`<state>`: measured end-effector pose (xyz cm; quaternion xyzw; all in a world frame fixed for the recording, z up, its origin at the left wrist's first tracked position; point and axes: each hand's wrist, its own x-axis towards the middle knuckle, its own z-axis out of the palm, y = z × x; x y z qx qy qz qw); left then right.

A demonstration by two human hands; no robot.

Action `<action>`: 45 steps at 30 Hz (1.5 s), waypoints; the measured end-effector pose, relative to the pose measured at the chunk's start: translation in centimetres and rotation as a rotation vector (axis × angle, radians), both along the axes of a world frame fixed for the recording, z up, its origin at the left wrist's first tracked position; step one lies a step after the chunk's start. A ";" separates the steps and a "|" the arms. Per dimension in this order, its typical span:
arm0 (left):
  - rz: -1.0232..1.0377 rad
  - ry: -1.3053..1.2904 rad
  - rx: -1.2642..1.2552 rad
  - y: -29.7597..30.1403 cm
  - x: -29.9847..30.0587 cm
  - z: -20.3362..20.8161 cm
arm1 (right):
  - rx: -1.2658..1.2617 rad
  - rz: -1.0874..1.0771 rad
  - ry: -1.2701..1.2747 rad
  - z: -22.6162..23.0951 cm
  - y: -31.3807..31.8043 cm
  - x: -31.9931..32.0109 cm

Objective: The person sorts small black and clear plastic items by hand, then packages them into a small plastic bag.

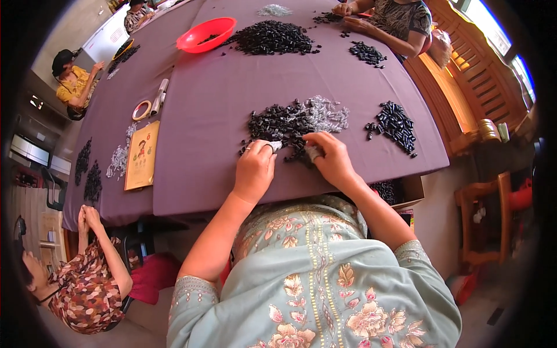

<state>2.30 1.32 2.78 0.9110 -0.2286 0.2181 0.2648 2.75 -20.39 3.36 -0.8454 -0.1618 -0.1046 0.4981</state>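
At the near edge of the pile of small black pieces (277,120), my left hand (255,168) has its fingers curled and pressed together. A ring and a whitish wrap show at its fingertips. My right hand (332,159) sits a short way to the right, thumb and fingers bent into a pinch, with a greyish wrap at the thumb. Anything held in either hand is too small or hidden to make out. Clear small pieces (326,114) adjoin the black ones just beyond my right hand. Farther right lies a separate heap of shiny black pieces (394,127).
A purple cloth (209,127) covers the table. Left of me lie a yellow booklet (142,155), a tape roll (141,110) and more small piles. A red bowl (203,33) stands beside a large black heap (270,37). Several people sit around; a wooden bench (464,75) is at right.
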 end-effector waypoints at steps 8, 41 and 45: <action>-0.101 -0.077 -0.058 -1.1 0.7 0.5 | -0.021 -0.256 -0.077 -0.9 -4.2 0.5; -0.282 -0.211 0.294 -4.5 1.8 0.1 | -0.077 -0.228 -0.020 -0.6 -4.0 0.3; -0.194 -0.268 0.146 -4.2 2.2 1.0 | -0.072 -0.222 -0.036 -0.6 -3.9 0.5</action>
